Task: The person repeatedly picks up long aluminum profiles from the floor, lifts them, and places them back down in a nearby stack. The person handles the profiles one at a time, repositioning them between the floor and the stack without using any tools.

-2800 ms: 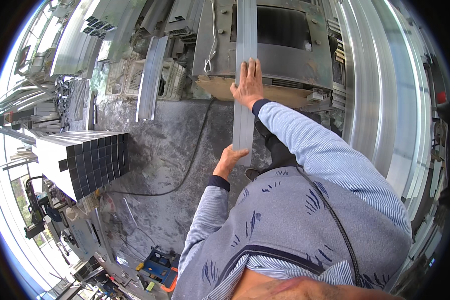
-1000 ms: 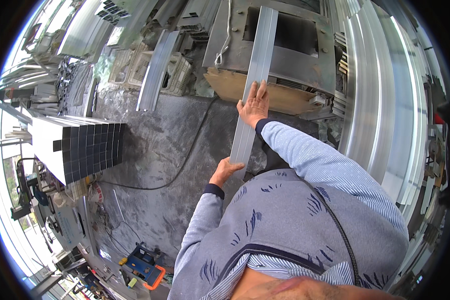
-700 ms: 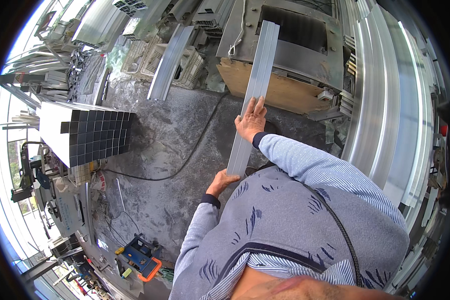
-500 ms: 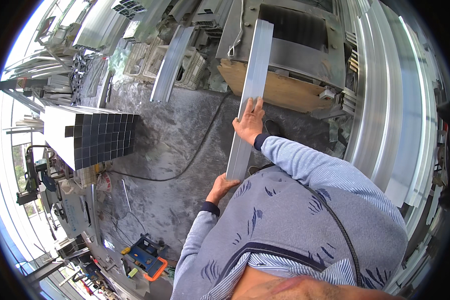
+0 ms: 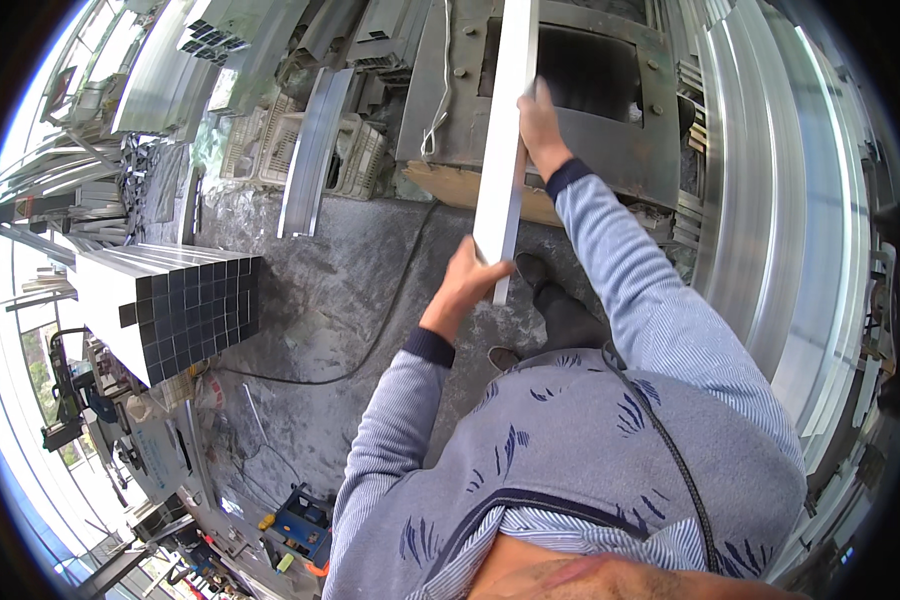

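A long pale metal profile (image 5: 503,150) slants away from me, its far end running past the top of the picture. My left hand (image 5: 462,277) grips it close to its near end, the thumb lying across it. Farther up, my right hand (image 5: 543,132) is closed on its right edge, slightly blurred. Beneath the profile's far part stands a dark metal machine (image 5: 430,130) with a black opening (image 5: 592,75) in its top.
Left stands a bundle of square tubes (image 5: 195,310). Plastic crates (image 5: 358,165) and another metal profile (image 5: 310,160) are beyond it. Long profiles (image 5: 770,200) line the right side. A dark cable (image 5: 395,290) crosses the floor; a blue-and-orange toolbox (image 5: 300,525) sits lower left.
Both hands have carried the profile forward, away from my body, over the machine. It has turned, showing a bright face. My right hand has shifted from its top face to its right edge.
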